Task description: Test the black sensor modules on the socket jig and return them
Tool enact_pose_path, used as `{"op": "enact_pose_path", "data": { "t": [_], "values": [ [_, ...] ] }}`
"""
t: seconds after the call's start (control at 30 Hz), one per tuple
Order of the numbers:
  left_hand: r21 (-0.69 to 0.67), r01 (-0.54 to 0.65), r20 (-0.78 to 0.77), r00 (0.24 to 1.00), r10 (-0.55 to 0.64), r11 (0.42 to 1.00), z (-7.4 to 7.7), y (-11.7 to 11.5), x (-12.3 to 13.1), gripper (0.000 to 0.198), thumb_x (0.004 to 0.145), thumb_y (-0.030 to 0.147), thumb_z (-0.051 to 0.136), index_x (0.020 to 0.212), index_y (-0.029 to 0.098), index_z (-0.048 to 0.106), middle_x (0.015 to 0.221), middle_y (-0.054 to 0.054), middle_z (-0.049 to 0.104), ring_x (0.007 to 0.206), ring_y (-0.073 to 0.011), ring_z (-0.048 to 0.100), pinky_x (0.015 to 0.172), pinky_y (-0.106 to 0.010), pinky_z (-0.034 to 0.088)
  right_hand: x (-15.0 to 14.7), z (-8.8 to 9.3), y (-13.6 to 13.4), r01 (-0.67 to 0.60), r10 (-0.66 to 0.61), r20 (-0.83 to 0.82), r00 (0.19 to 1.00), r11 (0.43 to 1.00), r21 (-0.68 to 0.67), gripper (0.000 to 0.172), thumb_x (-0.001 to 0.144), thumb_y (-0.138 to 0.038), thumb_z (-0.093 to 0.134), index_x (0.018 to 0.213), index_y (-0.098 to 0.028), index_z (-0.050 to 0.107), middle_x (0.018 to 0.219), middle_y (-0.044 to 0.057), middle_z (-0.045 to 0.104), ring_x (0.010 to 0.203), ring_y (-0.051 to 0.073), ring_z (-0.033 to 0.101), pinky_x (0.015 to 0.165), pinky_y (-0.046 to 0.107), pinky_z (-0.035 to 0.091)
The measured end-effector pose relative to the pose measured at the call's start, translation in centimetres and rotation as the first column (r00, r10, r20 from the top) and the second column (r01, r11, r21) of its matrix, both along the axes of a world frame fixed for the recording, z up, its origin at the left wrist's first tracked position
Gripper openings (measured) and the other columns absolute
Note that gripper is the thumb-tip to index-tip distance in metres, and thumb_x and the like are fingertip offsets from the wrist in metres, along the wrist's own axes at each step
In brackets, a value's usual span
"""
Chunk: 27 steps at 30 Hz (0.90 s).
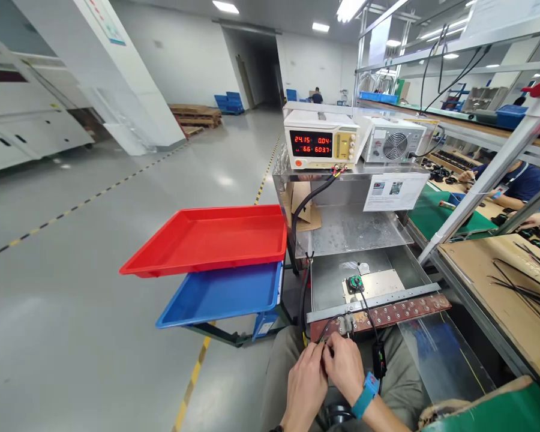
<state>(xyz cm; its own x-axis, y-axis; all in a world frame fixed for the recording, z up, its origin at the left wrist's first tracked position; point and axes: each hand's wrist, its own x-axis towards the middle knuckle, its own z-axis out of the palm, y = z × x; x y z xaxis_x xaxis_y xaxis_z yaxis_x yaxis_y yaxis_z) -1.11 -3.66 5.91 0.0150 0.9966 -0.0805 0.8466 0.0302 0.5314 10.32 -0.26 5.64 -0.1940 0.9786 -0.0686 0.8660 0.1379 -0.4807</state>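
Note:
My left hand (308,378) and my right hand (344,365) meet low in the view, just in front of a reddish-brown strip (400,312) with rows of metal studs. Fingers of both are closed in a pinch. A thin black cable (327,326) runs from the strip into the fingertips of my left hand; what the right fingers pinch is hidden. A black inline box (379,360) hangs on another cable beside my right hand. Behind the strip, a round green-and-black part (354,284) sits on a metal plate (382,284) inside a metal tray (326,279).
A power supply (323,143) with lit red digits stands on the metal shelf beside a grey fan unit (393,144). To the left, a red tray (225,240) overlaps a blue tray (225,297). A workbench (490,264) with loose wires is at right; a co-worker (519,183) sits beyond.

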Motion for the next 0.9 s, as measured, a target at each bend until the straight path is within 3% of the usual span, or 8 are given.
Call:
{"op": "enact_pose_path", "data": {
  "t": [0.47,0.8,0.9],
  "values": [
    [0.010,0.014,-0.082,0.997,-0.013,1.000,-0.8,0.1,-0.2,0.042,0.092,0.007,0.035,0.119,0.018,0.066,0.111,-0.010,0.069,0.104,-0.0199,0.067,0.082,-0.025,0.049,-0.1,0.0,-0.2,0.024,-0.024,-0.014,1.000,1.000,-0.007,0.011,0.091,-0.013,0.055,0.088,-0.017,0.065,0.080,0.007,0.072,0.075,0.021,0.069,0.058,0.028,0.028],
    [0.014,0.026,-0.124,0.992,-0.024,1.000,-3.5,0.4,-0.8,0.047,0.091,0.007,0.033,0.124,0.016,0.065,0.118,-0.013,0.068,0.109,-0.0216,0.066,0.088,-0.027,0.050,-0.3,-1.9,-0.2,0.042,-0.040,-0.051,0.998,0.998,0.036,0.012,0.090,-0.013,0.054,0.087,-0.018,0.064,0.079,0.006,0.071,0.073,0.021,0.068,0.060,0.027,0.030],
    [-0.043,0.049,-0.122,0.991,-0.053,0.998,-3.9,0.9,-1.0,0.048,0.088,0.007,0.038,0.127,0.017,0.064,0.118,-0.011,0.068,0.110,-0.0208,0.066,0.092,-0.026,0.050,-0.5,-2.6,0.0,0.041,-0.039,-0.047,0.998,0.998,0.039,0.013,0.091,-0.013,0.053,0.088,-0.018,0.064,0.080,0.007,0.072,0.076,0.022,0.069,0.061,0.027,0.031]
  ]
}}
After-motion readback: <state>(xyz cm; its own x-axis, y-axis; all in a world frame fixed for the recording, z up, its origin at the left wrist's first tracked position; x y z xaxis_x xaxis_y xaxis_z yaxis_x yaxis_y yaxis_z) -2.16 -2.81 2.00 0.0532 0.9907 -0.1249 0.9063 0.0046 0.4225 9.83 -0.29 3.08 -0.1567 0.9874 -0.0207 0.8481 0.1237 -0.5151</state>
